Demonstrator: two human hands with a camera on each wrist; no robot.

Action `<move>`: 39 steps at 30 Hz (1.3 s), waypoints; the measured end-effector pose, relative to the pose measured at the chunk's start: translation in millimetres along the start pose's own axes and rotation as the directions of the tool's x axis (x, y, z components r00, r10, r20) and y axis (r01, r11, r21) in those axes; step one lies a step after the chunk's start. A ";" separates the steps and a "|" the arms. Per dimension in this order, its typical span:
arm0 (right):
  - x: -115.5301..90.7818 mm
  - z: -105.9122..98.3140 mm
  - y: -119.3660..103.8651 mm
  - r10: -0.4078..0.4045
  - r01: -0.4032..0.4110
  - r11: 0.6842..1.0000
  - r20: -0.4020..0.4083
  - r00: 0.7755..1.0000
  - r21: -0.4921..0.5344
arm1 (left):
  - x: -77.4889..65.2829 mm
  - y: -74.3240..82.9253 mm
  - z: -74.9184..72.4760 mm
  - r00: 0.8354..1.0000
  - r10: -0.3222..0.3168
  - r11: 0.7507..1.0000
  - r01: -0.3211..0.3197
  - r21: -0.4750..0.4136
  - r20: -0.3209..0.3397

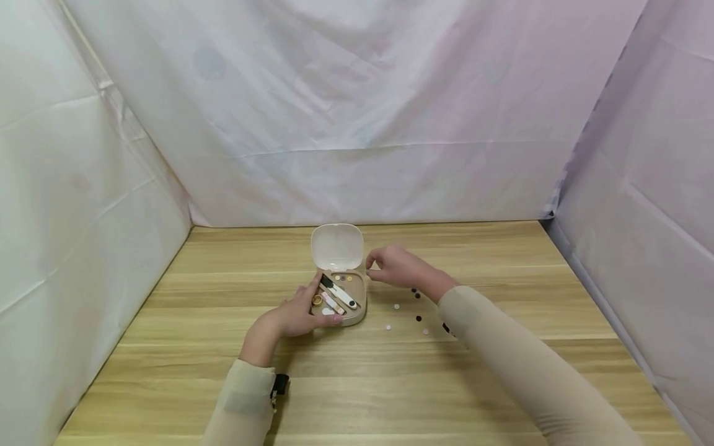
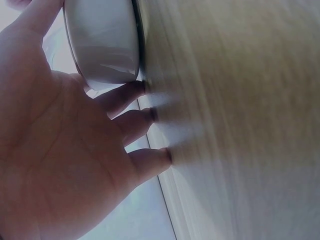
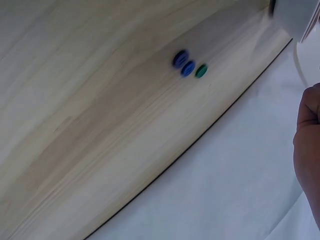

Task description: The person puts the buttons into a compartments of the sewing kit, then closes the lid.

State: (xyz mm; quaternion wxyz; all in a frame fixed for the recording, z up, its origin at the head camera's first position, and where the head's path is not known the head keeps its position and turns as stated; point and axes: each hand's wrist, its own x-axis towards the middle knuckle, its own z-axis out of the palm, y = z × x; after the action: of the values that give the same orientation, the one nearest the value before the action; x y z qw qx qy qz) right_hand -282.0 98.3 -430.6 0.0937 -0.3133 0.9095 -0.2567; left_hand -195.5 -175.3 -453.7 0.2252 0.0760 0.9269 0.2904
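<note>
A beige sewing case [image 1: 353, 321] stands with its white lid [image 1: 337, 246] raised. Inside lie white thread snips [image 1: 341, 293], a pink-and-white strip [image 1: 333, 303], a gold ring [image 1: 317, 300] and, in the back compartment, several small buttons [image 1: 349, 279]. My left hand [image 1: 294, 314] grips the case at its left, thumb over the front edge and index finger at the back corner; the other fingertips reach down to the tabletop. Beside the case's right rim, my right hand [image 1: 397, 267] pinches a small button between thumb and index finger, mostly hidden by the fingertips.
Right of the case, loose buttons lie scattered on the wooden table [image 1: 184, 347], among them a white button [image 1: 396, 306], a black button [image 1: 419, 318] and a pink button [image 1: 426, 332]. Two blue buttons [image 3: 181, 59] and a green button [image 3: 201, 70] show in the right wrist view. White cloth [image 1: 357, 111] hangs behind.
</note>
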 end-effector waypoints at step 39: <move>23.1 28.2 -6.8 -0.014 0.014 1.000 0.027 1.000 -0.012 | 0.8 -0.3 -0.6 1.000 0.018 0.999 -0.018 0.033 -0.001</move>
State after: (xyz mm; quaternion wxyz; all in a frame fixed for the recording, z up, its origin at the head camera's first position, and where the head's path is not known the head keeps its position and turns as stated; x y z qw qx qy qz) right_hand -287.3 67.9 -451.3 0.1021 -0.3235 0.9075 -0.2477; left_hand -196.5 -175.6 -453.7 0.2207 0.0877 0.9310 0.2774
